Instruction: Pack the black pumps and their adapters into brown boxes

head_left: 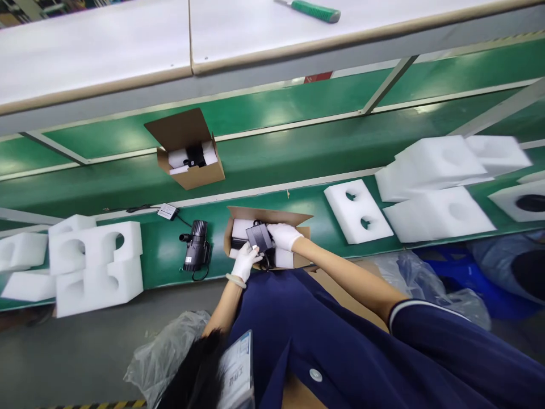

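An open cardboard box (pixel 304 258) stands on the green bench edge in front of my body, with white foam inside. Over it is a black power adapter (pixel 259 237) with a dark cable. My left hand (pixel 246 261), in a white glove, grips the adapter's lower left edge with thumb and fingers. From the right, my gloved right hand (pixel 284 236) closes on its other side; some of those fingertips are hidden. Left of the box lies a black pump (pixel 196 247) with a cord, near a small white-labelled controller (pixel 168 211).
Another open box (pixel 202 177) with foam and a black item sits on the belt behind. White foam blocks are stacked left (pixel 100 261) and right (pixel 438 210); one foam piece (pixel 357 211) lies nearer. A green-handled tool (pixel 317 10) rests on the upper shelf. Plastic bags hang below.
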Tool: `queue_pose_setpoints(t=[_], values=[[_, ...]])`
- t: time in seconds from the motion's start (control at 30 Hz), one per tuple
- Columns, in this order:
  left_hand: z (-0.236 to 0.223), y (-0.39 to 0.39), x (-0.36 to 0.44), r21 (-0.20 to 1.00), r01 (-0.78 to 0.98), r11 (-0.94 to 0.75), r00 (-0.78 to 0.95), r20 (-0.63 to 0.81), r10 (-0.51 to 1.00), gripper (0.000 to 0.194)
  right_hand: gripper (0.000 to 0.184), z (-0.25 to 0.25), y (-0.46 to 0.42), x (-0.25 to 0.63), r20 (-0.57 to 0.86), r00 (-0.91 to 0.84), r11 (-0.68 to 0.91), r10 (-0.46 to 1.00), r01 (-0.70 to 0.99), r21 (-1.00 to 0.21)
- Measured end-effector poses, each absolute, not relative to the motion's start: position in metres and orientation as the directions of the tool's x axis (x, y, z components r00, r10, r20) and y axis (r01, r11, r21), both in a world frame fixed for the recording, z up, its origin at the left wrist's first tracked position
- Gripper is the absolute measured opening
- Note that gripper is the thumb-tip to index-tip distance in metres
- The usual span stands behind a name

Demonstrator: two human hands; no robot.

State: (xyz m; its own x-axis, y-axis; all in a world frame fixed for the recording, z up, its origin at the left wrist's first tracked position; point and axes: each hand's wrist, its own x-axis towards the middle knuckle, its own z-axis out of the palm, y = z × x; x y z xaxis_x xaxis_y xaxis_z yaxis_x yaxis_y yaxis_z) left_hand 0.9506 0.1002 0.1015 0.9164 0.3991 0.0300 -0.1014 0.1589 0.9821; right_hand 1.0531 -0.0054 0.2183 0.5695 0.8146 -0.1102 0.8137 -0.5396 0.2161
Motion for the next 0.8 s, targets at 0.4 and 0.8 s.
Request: queue_pose_setpoints(t=[0.4,0.8], values=[[0.149,0.117,0.969,0.777,0.083,-0.624,0.959,0.109,0.263,0.028,0.084,0.214,-0.005,1.052,-0.034,0.489,-0.442,0.872,0.814,0.376],[0.155,0.099,0.98,0.482,0.226,-0.847,0.974,-0.107,0.2,0.018,0.121,0.203,0.024,1.068,-0.153,0.701,-0.629,0.696,0.699,0.342]])
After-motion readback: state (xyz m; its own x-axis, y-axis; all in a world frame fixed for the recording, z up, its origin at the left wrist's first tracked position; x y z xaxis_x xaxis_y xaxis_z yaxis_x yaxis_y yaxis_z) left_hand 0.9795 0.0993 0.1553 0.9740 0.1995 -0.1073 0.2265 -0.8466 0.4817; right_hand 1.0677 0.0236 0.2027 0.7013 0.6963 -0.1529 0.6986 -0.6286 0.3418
